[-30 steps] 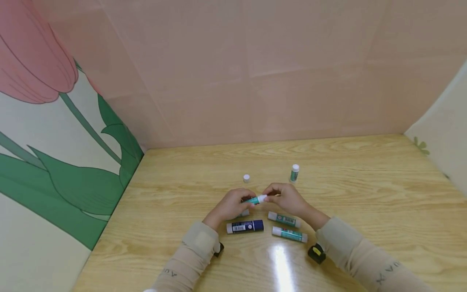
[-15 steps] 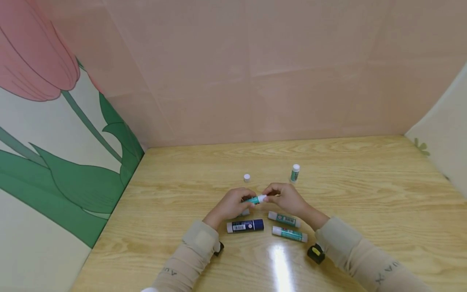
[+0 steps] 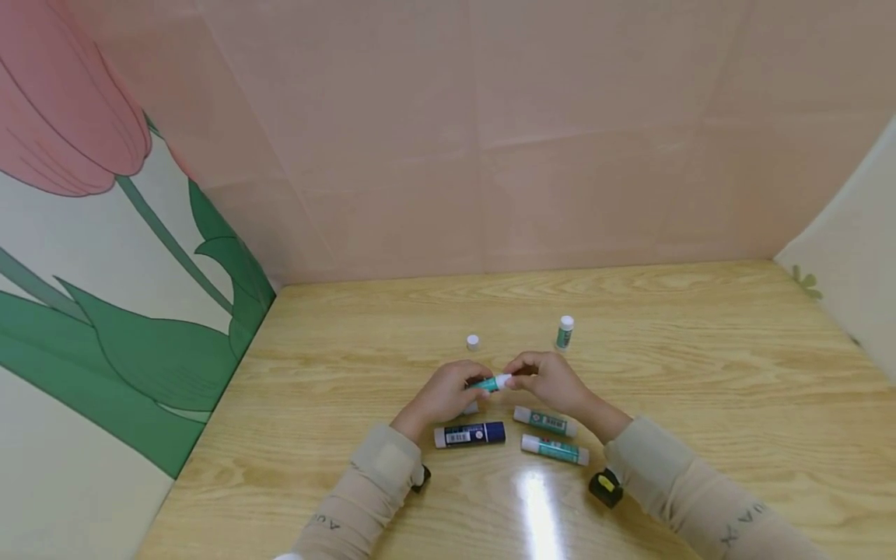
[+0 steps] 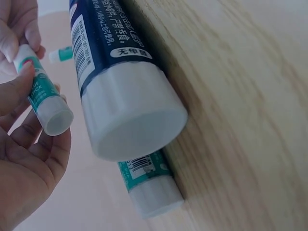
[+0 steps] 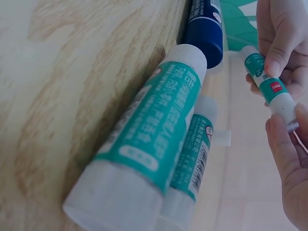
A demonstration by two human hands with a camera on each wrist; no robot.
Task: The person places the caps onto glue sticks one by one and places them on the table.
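A teal and white glue stick (image 3: 488, 384) is held off the table between both hands. My left hand (image 3: 444, 393) grips its teal body, thumb along the label, as the left wrist view shows. At its white end, my right hand (image 3: 553, 381) pinches with thumb and fingers; the right wrist view has those fingertips around the end of the white part (image 5: 283, 107). A small white cap (image 3: 473, 342) stands on the table beyond the left hand. Past the right hand, another glue stick (image 3: 565, 333) stands upright, white end up.
Nearer than the hands lie a dark blue glue stick (image 3: 470, 435) and two teal glue sticks, one (image 3: 545, 421) behind the other (image 3: 555, 449). Another glue stick (image 3: 470, 408) lies partly hidden under the left hand. A pink sheet (image 3: 483, 155) hangs behind the wooden table (image 3: 350, 327).
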